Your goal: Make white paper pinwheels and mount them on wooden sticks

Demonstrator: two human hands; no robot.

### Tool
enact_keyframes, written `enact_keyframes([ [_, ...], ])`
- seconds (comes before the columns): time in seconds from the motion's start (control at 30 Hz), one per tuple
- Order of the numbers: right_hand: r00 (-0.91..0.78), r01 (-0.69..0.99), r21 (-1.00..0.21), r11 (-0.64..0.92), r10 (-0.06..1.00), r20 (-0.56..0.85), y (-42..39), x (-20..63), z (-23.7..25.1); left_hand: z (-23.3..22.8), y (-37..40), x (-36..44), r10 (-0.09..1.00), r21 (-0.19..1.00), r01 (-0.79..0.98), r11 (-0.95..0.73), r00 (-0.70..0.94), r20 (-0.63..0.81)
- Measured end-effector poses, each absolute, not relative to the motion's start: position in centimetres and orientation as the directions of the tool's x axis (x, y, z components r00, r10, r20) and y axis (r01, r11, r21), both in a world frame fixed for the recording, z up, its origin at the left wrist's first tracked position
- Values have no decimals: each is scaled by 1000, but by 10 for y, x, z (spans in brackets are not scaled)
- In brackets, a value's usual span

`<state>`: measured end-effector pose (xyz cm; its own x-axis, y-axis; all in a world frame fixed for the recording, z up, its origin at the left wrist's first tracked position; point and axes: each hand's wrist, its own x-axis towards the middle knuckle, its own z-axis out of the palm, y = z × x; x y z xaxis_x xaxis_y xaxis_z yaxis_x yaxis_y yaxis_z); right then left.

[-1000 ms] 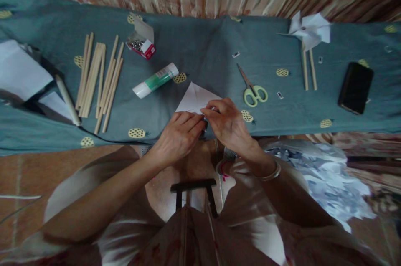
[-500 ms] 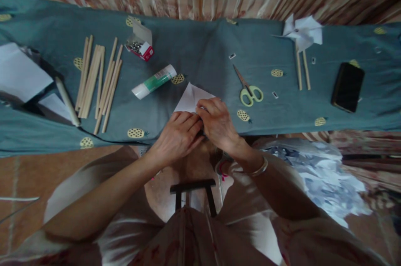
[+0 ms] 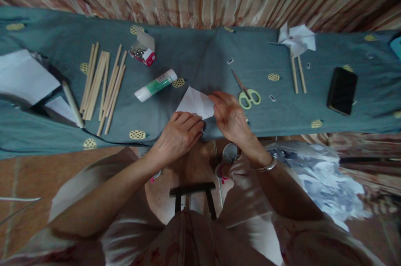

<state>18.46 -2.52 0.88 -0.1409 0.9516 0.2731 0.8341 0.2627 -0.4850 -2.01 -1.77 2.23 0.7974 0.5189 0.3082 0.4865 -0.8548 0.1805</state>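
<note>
Paper (image 3: 194, 103), white and folded to a pointed shape, lying on the teal pineapple-print cloth of the worktop (image 3: 200, 53), just beyond both hands at the near edge. Right hand (image 3: 230, 115) pinched on the paper's right corner, thumb and fingertips closed over the edge and lifting it slightly. Left hand (image 3: 178, 134) resting with curled fingers at the paper's near corner, fingertips seemingly touching it; whether anything is actually gripped there cannot be told, since the knuckles hide the contact.

To fold cleanly, probably best to keep the left fingertips pressing flat as an anchor, bring the pinched corner over in one smooth arc, line up edge to edge before pressing, then run a fingertip along the crease from the middle outward. Soft cloth underneath gives little backing, so firm pressure and a second pass likely needed. Risk of the sheet sliding on the fabric or overhanging the worktop edge close to the wrists.

Beyond the right hand, green-handled scissors (image 3: 247, 92); farther right, a finished white pinwheel (image 3: 296, 40) on sticks and a dark phone (image 3: 342, 90). Beyond the left hand, a glue stick (image 3: 156, 85), a small open red box of pins (image 3: 143, 52), and farther left a spread of wooden sticks (image 3: 103, 82).
</note>
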Motion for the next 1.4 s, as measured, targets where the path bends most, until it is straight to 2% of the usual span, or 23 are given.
enact_keyframes([
  [0.4,-188,803,-513,304,945,267,-38,192,21,22,0,-45,544,215,499,-839,773,327],
  [0.67,-127,804,-532,266,951,283,-37,196,23,29,3,-52,643,296,573,-764,715,275],
  [0.9,-170,800,-520,300,944,282,-30,192,15,24,-3,-46,629,242,581,-777,729,270],
  [1.07,-197,723,-615,315,947,253,-32,191,25,23,14,-61,678,177,655,-735,694,244],
  [1.17,-180,692,-659,294,955,237,-33,192,27,22,23,-68,706,175,690,-702,642,299],
  [1.27,-141,717,-634,291,951,276,-32,192,25,22,20,-63,688,231,657,-718,619,379],
  [1.4,-149,746,-583,322,934,325,-30,190,21,24,4,-43,599,271,535,-800,711,367],
])
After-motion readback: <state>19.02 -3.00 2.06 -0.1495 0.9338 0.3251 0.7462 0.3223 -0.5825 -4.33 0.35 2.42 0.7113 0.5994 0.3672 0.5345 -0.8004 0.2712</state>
